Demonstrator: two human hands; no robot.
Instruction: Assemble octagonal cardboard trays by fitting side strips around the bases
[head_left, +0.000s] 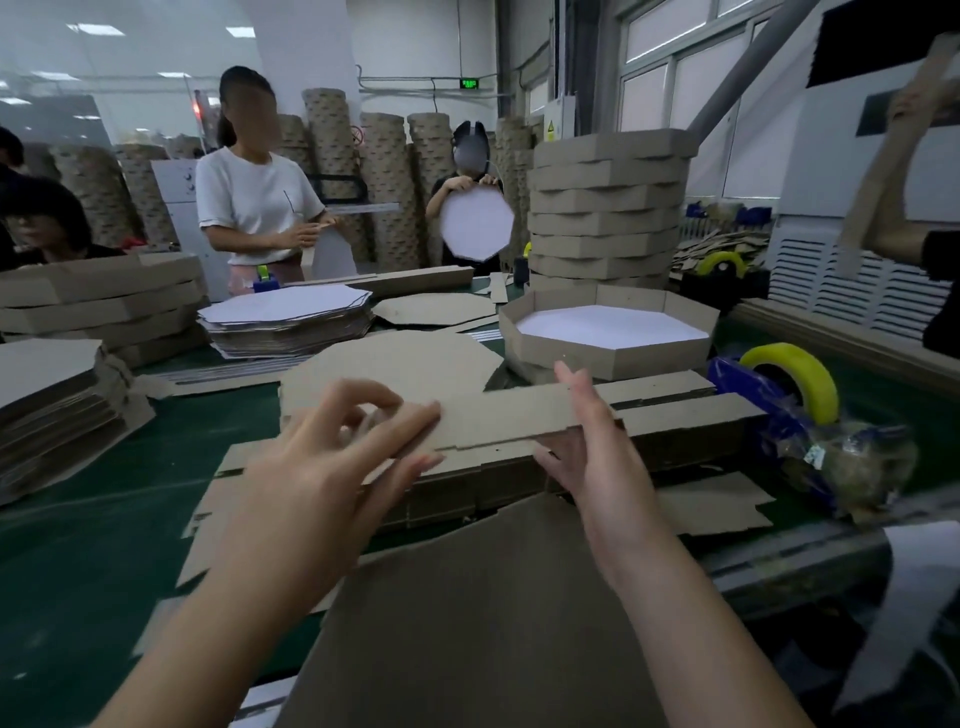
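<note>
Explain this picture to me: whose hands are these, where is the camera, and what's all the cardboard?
There is no machine here. One camera sits on a worker's head, looking forward and down, so the two bare arms are that person's own. The left hand pinches a cardboard side strip; the right hand steadies its right end with straight fingers. Below them, on the green table, lies a pile of more strips. Further back sit a finished octagonal tray, a stack of white-faced bases, a tall stack of trays and a blue tape dispenser with a yellow roll. Other workers stand across the table.
</note>
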